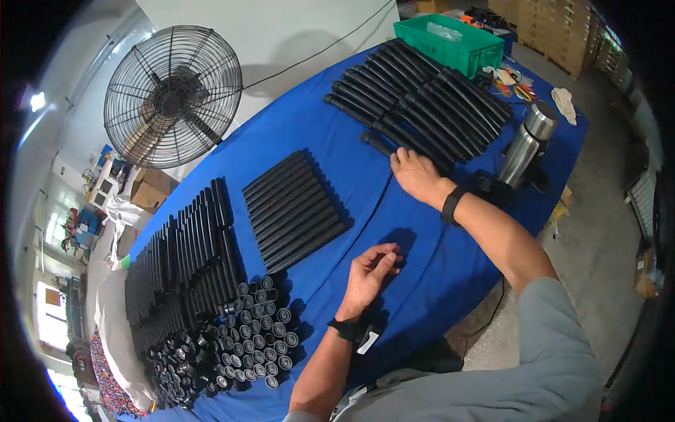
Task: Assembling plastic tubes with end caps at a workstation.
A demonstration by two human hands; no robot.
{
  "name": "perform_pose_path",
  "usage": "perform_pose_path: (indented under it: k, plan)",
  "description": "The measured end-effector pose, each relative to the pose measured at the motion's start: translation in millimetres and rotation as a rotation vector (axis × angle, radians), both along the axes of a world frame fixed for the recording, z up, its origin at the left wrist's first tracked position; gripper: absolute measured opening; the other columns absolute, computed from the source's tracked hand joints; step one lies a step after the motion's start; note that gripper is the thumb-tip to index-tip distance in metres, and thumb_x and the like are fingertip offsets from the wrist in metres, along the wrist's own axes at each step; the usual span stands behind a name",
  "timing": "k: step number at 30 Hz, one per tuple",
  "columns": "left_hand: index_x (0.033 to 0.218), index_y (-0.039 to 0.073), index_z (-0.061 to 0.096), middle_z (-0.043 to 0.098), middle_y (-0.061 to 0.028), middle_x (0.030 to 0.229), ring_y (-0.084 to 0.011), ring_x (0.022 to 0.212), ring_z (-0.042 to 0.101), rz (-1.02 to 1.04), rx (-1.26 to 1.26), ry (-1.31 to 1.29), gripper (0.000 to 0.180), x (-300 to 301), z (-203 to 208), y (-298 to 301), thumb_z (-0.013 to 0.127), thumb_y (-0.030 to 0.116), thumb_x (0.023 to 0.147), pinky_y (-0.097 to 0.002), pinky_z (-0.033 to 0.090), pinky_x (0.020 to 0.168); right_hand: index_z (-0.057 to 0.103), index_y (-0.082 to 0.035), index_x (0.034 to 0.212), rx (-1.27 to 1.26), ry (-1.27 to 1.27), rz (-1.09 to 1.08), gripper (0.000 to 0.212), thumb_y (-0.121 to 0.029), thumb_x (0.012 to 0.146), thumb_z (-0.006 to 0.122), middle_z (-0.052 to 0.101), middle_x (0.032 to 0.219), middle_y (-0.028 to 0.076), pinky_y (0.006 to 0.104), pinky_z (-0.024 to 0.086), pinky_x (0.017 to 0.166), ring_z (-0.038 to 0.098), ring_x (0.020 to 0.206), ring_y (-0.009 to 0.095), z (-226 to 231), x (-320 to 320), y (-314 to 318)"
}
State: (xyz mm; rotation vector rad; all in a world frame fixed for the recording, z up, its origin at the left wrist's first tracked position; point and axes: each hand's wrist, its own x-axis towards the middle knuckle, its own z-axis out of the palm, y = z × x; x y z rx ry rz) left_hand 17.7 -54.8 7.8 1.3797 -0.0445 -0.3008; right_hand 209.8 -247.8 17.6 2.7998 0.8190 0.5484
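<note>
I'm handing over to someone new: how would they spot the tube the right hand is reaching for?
Start at the green crate at the far end of the blue table. Before it lies a pile of long black tubes. The right hand touches the short black tube lying alone at the pile's near edge.

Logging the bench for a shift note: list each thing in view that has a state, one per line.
Right hand: palm down, fingers on a black tube.
Left hand: empty, fingers curled, palm up.
Steel flask: upright, capped.
Fan: blades sharp, apparently stopped.
Green crate: open-topped.
</note>
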Motion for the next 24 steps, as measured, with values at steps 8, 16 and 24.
perform_pose_path:
  k: [8,16,24]
  plan:
    - [0.121,-0.003,0.062,0.067,-0.0086,0.111,-0.0148,0.096,0.065,-0.025,0.0,-0.015,0.03,-0.6,-2.5,1.3,0.062,0.017,0.098,-0.0266,0.054,0.08,0.064,0.009,0.105,0.055,0.102,-0.224,0.025,-0.008,0.091,0.054,0.059,0.108,0.023,0.0376,0.061,0.071,0.068,0.091,0.032,9.1,10.3,-11.4]
    - [0.121,-0.005,0.061,0.068,-0.0135,0.113,-0.0203,0.098,0.067,-0.037,-0.033,-0.033,0.029,2.0,-1.1,1.2,0.06,0.015,0.099,-0.0305,0.056,0.081,0.061,0.011,0.109,0.138,0.058,-0.18,0.031,-0.015,0.092,0.057,0.058,0.107,0.02,0.039,0.06,0.073,0.067,0.092,0.032,17.9,3.9,-16.4]
    - [0.117,-0.004,0.064,0.069,-0.0116,0.107,-0.0193,0.095,0.068,0.008,-0.07,0.023,0.026,-3.4,-5.9,12.6,0.06,0.014,0.098,-0.0295,0.056,0.079,0.052,0.001,0.13,0.751,-0.109,-0.076,0.056,-0.016,0.081,0.074,0.054,0.118,0.019,0.0442,0.042,0.098,0.053,0.111,0.037,40.3,-125.8,-56.9]
